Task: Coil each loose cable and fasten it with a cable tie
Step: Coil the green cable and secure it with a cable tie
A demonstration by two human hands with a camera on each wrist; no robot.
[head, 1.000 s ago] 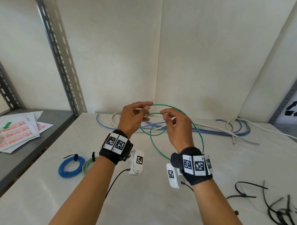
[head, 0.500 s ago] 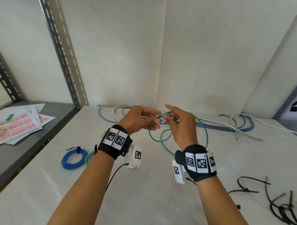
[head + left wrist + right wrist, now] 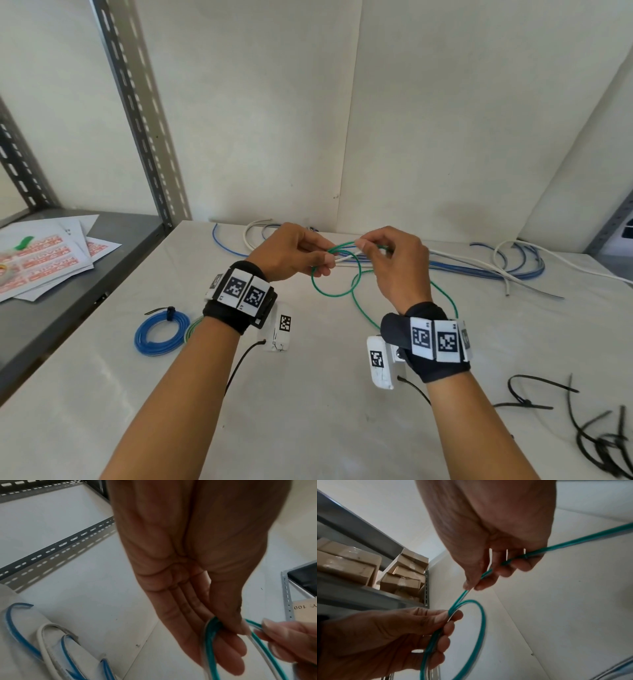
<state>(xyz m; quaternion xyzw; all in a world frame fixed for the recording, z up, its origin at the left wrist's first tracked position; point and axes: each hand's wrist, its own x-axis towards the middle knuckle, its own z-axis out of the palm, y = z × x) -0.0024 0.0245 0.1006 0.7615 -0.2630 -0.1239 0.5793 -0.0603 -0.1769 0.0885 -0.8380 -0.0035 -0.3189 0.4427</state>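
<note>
A thin green cable hangs in small loops between my two hands above the white table. My left hand pinches the gathered loops between thumb and fingers; the green cable crosses its fingertips. My right hand pinches the green cable just right of the left hand, and the rest runs through its curled fingers. The free length of the cable curves down behind the right wrist. Black cable ties lie at the table's front right.
A tied blue coil and a green coil lie at the left. Loose blue cables and white cables sprawl along the back wall. A grey shelf with printed sheets stands left.
The hands have come closer together and lower. The large green loop has been drawn in to a smaller one at the left hand; the right hand has taken a new pinch on the cable.
</note>
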